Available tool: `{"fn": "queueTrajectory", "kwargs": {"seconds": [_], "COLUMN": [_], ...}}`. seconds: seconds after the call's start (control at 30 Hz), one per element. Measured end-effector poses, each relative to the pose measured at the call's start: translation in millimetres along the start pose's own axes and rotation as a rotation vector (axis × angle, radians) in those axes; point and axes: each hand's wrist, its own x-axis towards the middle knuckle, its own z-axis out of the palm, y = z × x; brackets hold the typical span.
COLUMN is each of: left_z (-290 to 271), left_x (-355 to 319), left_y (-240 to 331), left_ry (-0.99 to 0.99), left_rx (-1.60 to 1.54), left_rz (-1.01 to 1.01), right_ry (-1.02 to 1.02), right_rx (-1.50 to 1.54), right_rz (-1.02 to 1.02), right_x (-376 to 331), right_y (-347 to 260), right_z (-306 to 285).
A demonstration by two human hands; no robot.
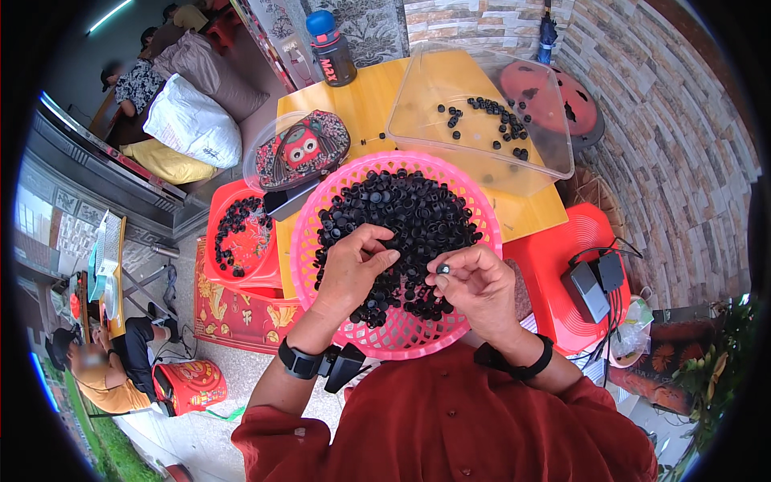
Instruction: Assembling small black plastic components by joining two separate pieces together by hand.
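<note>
Black cap (442, 268) pinched in right hand (480, 287) grip | left hand (353, 269) fingers curled closed in cap heap (401, 217)

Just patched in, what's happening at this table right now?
A person in a red shirt is working over a pink basket heaped with small black caps. The left hand rests in the heap, fingers curled among the caps. The right hand pinches a single black cap at its fingertips, just above the heap. Behind the basket, a clear plastic tray on the yellow table holds a scatter of similar pieces, and a red bin to the left holds more.
</note>
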Motion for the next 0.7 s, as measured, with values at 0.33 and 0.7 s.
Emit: {"fn": "queueTrajectory", "kwargs": {"seconds": [0.33,0.7], "left_z": [26.7,21.6], "left_x": [31.9,33.9], "left_y": [-9.4,-9.9], "left_ry": [0.186,0.125], "left_rx": [0.761,0.562], "left_rz": [0.040,0.202], "right_ry": [0.019,0.009], "right_rx": [0.038,-0.059], "right_rz": [0.084,0.079], "right_x": [-8.4,-6.8], "right_y": [-6.0,-8.9], "right_z": [-10.7,-20.8]}}
